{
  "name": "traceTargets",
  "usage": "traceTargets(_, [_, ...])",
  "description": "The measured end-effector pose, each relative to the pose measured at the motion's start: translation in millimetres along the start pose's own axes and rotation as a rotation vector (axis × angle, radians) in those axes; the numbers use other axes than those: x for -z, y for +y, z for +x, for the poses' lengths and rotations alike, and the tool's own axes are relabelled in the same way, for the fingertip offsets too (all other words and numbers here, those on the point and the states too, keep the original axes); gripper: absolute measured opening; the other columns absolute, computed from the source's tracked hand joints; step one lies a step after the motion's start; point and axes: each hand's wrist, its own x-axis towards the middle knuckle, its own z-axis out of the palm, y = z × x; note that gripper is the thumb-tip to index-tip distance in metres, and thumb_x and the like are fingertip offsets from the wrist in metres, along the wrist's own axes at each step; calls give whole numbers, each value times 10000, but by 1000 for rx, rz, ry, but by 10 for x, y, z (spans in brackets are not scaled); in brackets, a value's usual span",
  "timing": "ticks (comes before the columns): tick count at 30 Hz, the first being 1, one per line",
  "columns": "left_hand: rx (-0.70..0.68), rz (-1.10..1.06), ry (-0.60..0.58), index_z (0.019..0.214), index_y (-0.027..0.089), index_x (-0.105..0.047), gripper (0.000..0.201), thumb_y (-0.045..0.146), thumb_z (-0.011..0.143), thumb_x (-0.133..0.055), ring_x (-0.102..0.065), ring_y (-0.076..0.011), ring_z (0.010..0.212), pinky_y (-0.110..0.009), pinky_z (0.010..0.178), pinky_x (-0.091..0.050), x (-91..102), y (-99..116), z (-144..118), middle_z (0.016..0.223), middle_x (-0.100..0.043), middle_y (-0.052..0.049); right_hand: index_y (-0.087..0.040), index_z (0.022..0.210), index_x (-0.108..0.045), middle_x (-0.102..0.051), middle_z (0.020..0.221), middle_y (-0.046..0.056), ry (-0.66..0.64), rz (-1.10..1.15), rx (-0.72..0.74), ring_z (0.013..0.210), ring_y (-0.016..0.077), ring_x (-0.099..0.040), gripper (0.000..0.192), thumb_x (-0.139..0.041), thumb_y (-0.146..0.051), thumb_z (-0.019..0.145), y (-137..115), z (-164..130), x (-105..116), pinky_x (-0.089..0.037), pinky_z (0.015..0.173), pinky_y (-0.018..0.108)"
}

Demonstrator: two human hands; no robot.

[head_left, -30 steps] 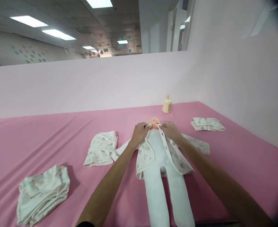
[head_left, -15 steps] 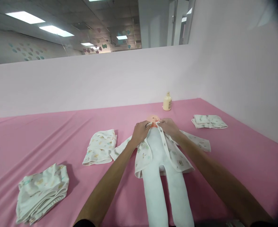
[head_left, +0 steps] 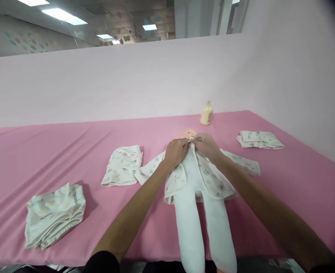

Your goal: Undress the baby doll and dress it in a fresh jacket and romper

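Printed baby jacket point(head_left: 213, 176): collar edges point(head_left: 191, 139) drawn together; left hand point(head_left: 177, 153), right hand point(head_left: 208, 147) pinch one each, apparently aligning them on doll point(head_left: 191, 172).

**Baby-care practice room, by the look of it**

A doll point(head_left: 192, 176) in a small printed jacket point(head_left: 213, 176) lies at 5 o'clock on a pink-covered table point(head_left: 79, 151); folded printed cloths point(head_left: 56, 212) sit at 8, a pump bottle point(head_left: 206, 116) at 2. Above the low white wall point(head_left: 127, 83), ceiling panel lights point(head_left: 104, 36) at 11 and pastel spots point(head_left: 13, 43) at 10 suggest commercial premises.
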Motion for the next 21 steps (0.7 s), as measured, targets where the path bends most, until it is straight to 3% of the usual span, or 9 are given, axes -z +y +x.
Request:
traceTargets(13, [13,10,21,803,187,-614,285,185,968,-381,-570,-188,719,-295,621,-280,-13,32,-30,814,-677,-67,-212,614,-482,-493,570,-4,74,-240,87,582,150,-406,220,-490,-202,834,-174,-171,-30,-268,577,289])
traceTargets(21, [-17,-80,86,754,186,-574,265,164,942,-389,-543,-168,667,-289,606,-265,-80,-23,-37,762,-661,-48,-220,605,-309,-379,559,-21,137,-331,168,574,152,-316,282,-472,-128,815,-190,-268,-123,-227,577,312])
